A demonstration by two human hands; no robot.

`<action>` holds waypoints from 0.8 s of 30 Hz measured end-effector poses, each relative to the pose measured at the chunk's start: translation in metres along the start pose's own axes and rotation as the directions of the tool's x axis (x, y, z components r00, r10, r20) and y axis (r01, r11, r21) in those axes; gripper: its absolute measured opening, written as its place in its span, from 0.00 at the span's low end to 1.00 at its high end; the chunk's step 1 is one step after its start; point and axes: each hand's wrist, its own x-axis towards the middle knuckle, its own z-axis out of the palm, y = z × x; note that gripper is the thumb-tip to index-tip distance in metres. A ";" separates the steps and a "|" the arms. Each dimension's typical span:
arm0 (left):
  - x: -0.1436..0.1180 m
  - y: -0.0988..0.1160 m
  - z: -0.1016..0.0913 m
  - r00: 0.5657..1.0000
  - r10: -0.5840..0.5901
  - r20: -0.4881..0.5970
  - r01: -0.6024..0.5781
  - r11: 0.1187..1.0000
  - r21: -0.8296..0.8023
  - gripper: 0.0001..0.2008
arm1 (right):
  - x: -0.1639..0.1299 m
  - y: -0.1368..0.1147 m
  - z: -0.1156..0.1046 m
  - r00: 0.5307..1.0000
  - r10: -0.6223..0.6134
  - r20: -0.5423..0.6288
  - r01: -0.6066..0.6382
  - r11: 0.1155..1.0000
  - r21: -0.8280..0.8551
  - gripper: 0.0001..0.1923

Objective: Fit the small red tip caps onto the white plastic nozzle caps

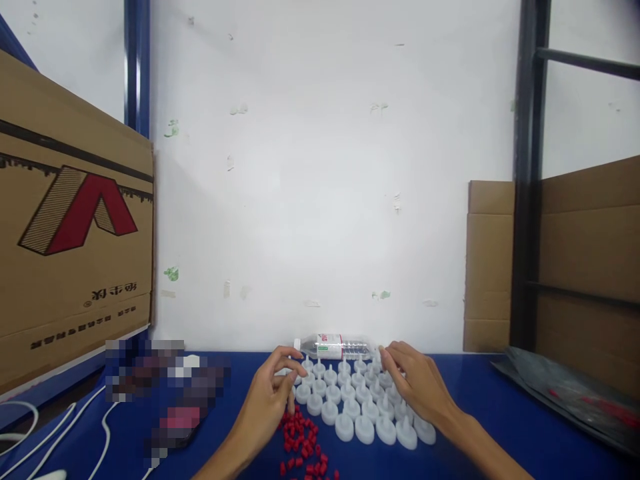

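- Small white plastic teardrop-shaped caps [357, 407], each with an upright pointed tip, packed in tidy diagonal rows on the blue table surface [480, 413]; block sits between the two hands, just ahead of the wrists.
- Left hand [267, 400] at the block's left edge, curled fingers [290, 363] bent inward over the far-left caps, thumb and forefinger drawn close; whether a small piece is pinched between them cannot be told.
- Loose heap of tiny red plastic pegs [303, 443] directly under and just behind the left hand, touching the near-left corner of the cap block; nearer to the left hand than to the right.
- Right hand [417, 387] lying over the block's right side, palm down, fingers [395, 357] slightly spread and reaching toward the far row; seemingly resting on or just above the cap tips, nothing visibly gripped.
- Clear plastic bottle with a red-and-white label [337, 347] lying on its side just beyond the far row, long axis running left to right along the white wall [325, 167]; right fingertips near its right end, contact uncertain.
- Brown cardboard box with a red-and-striped logo [70, 227] well off to the left, plain cardboard sheets [575, 253] to the right, white cables [60, 427] at the near-left edge.
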 end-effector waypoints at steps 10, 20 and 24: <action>-0.002 0.004 0.002 0.996 -0.084 0.014 0.083 0.996 0.028 0.18 | 0.002 -0.002 -0.002 1.000 -0.016 -0.012 0.016 1.000 -0.014 0.23; -0.003 0.000 0.002 0.994 -0.104 0.041 0.103 0.994 0.027 0.20 | 0.001 -0.002 -0.002 0.998 -0.058 -0.039 0.059 0.998 0.005 0.23; -0.004 -0.002 0.002 0.992 -0.106 0.068 0.104 0.994 0.043 0.22 | 0.001 -0.001 -0.001 0.997 -0.066 -0.045 0.067 0.998 0.008 0.23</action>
